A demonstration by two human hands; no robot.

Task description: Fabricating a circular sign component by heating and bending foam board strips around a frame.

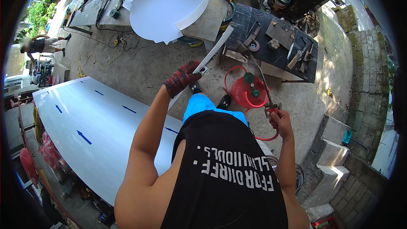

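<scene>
Concrete yard, left hand (pixel 183 77) gripping strip (pixel 210 58), right hand (pixel 280 121) clutching torch (pixel 263 85)

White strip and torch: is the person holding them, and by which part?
Yes. The gloved left hand grips the long white strip near its lower end. The bare right hand holds the torch by its valve handle, the nozzle touching the strip.
</scene>
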